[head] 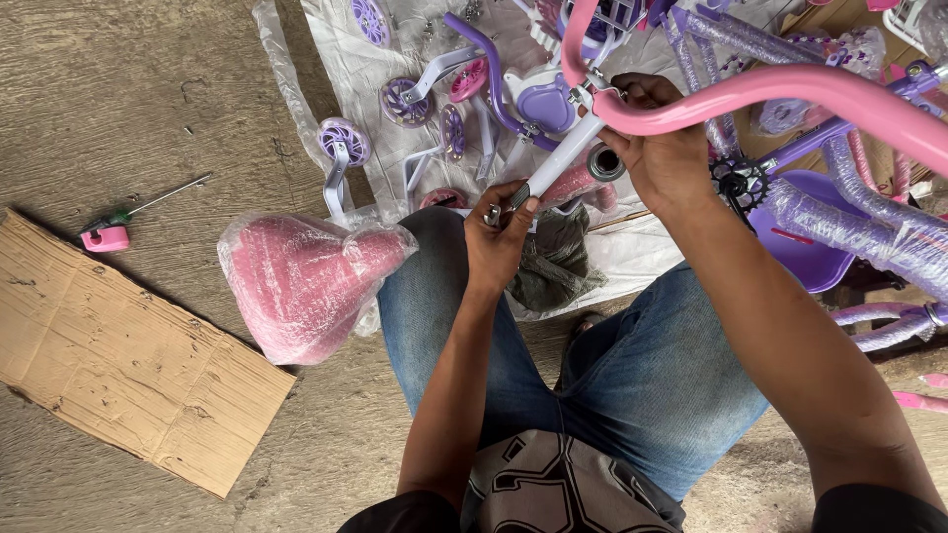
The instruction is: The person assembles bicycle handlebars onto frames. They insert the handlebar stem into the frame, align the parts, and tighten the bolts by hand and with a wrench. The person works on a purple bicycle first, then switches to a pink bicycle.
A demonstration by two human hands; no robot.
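On the floor: a person sits over small bicycle parts, both hands working above the knees.
Left hand: fingers pinched together on the lower threaded end of a white stem.
Right hand: closed around the top of the white stem, just under the pink handlebar.
White stem: slants up from left hand to right hand, above the jeans.
Pink saddle: wrapped in clear plastic, lying on the floor beside the left knee.
Training wheels: purple, on the plastic sheet.
Screwdriver: on the floor, well apart to the left, near the cardboard.
Purple frame: at the right, wrapped.
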